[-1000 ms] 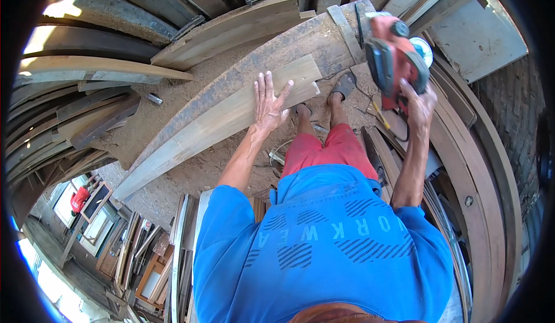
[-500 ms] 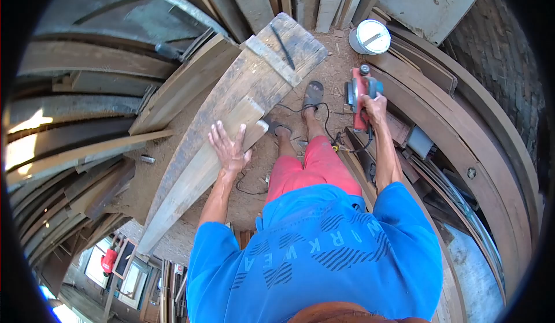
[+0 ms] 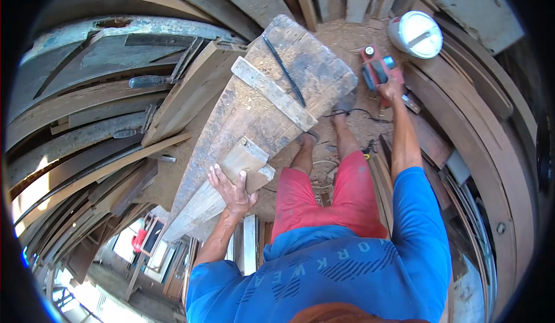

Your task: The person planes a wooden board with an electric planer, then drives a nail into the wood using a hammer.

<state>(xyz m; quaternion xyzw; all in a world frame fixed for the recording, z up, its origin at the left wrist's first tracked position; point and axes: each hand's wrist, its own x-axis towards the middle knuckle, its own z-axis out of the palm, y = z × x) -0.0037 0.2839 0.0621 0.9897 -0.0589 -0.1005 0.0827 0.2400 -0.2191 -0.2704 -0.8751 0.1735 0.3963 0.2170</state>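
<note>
My left hand (image 3: 232, 195) lies with fingers spread on a long wooden board (image 3: 243, 156) with a notched end. The board rests lengthwise on a worn plank bench (image 3: 217, 115). Off to the right, beyond the bench edge, my right hand (image 3: 392, 87) grips a red electric planer (image 3: 376, 66) by its handle. It is held apart from the board, near the floor side. Across the bench runs a nailed wooden strip (image 3: 272, 92), short of the board's notched end. A thin black stick, perhaps a pencil (image 3: 283, 69), lies partly over that strip among shavings.
A white lidded bucket (image 3: 425, 45) stands just past the planer. A dark cord (image 3: 361, 112) trails near my feet. Planks lean and lie on both sides, with clamps (image 3: 151, 81) at the left. A person in red (image 3: 139, 240) is far off at lower left.
My right arm has stretched farther forward with the planer, bringing it nearer the bucket. My left hand stays on the board. The whole view has shifted and tilted somewhat.
</note>
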